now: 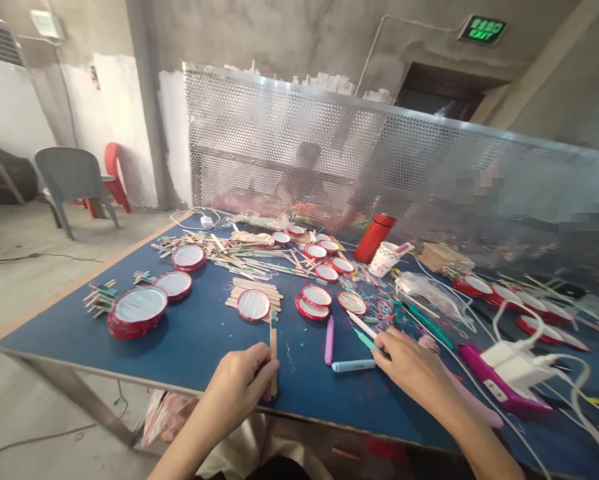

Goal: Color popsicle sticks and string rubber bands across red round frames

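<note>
My left hand (246, 377), near the table's front edge, pinches a wooden craft stick (273, 347) between thumb and fingers. The stick points away from me and has a dark green patch near its far end. My right hand (409, 367) has its fingers closed at a teal marker (366, 340). A white pen-like stick (362, 324) runs in beside the marker, and my fingers partly hide both. A purple marker (329, 340) and a light blue marker (353, 366) lie between my hands. A round red-rimmed disc (253, 305) rests on a row of craft sticks (269, 291).
Stacked red-rimmed discs (138, 307) stand at left. Behind are loose sticks, a red thermos (374, 238) and a paper cup (383, 259). A purple power strip (502, 380) with white chargers and cables lies at right. A perforated metal screen (279, 140) closes the back.
</note>
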Available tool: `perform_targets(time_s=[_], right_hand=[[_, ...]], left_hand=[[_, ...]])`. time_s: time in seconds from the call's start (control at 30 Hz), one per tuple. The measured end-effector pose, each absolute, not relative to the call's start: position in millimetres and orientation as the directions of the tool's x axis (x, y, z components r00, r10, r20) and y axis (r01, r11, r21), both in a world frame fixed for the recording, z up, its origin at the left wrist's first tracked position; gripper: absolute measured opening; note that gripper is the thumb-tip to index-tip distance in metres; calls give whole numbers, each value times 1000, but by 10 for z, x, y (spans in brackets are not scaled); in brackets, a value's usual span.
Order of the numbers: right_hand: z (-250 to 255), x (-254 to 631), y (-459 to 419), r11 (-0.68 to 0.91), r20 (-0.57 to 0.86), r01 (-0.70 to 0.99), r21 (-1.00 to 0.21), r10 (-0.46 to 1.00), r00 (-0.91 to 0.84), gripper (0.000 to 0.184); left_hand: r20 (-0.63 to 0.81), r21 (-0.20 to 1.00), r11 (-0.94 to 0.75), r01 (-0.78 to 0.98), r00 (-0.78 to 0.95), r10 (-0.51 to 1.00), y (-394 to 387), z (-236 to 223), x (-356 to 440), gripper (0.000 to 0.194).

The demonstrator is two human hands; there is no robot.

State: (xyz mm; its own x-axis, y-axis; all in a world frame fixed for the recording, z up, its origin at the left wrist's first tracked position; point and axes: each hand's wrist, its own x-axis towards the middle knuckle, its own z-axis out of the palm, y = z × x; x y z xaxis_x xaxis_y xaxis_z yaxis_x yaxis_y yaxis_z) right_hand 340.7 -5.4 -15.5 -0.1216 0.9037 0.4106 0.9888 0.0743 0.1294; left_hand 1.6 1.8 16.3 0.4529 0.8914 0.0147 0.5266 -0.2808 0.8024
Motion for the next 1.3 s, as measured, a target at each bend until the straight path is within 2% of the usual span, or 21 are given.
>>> perform_targets(time_s=[0.2, 0.37, 0.5, 0.67, 0.8, 0.93, 1.07, 1.13, 1.2, 1.23, 1.3], right_hand=[[-119, 3409, -18, 55, 440, 998, 9, 897, -53, 14], [-78, 3309, -38, 110, 450, 994, -20, 889, -89, 13], [-56, 3239, 43, 224, 435, 974, 17, 876, -209, 19], [43, 3221, -23, 251, 477, 965, 71, 842, -254, 23], [44, 3078, -231, 332, 403, 928, 170, 836, -373, 31], [37, 2918, -359, 320, 388, 904, 282, 824, -413, 34], [192, 2856, -432, 309, 446, 900, 307, 789, -423, 30], [260, 2782, -482, 387, 578, 908, 162, 708, -405, 22], [254, 2633, -530, 518, 734, 843, -144, 628, -260, 13], [216, 2530, -547, 572, 771, 759, -310, 619, -151, 10], [93, 2286, -558, 591, 746, 567, -574, 663, 64, 13]], left_hand=[[-2, 765, -297, 572, 463, 886, 13, 189, 13, 32], [2, 725, -338, 600, 489, 872, 46, 167, 17, 32], [-21, 699, -342, 628, 496, 868, 48, 163, 14, 32], [-38, 692, -351, 631, 517, 855, 69, 167, 11, 32], [-49, 697, -343, 630, 519, 853, 78, 183, 15, 33], [-41, 690, -341, 638, 505, 862, 68, 210, 25, 31], [-31, 704, -340, 624, 504, 863, 57, 222, 22, 31], [-39, 713, -333, 617, 509, 860, 45, 225, 21, 31], [-49, 710, -326, 625, 505, 862, 26, 231, 30, 30], [-53, 704, -321, 633, 498, 866, 16, 233, 37, 30], [-65, 696, -306, 649, 482, 874, -3, 231, 55, 29]])
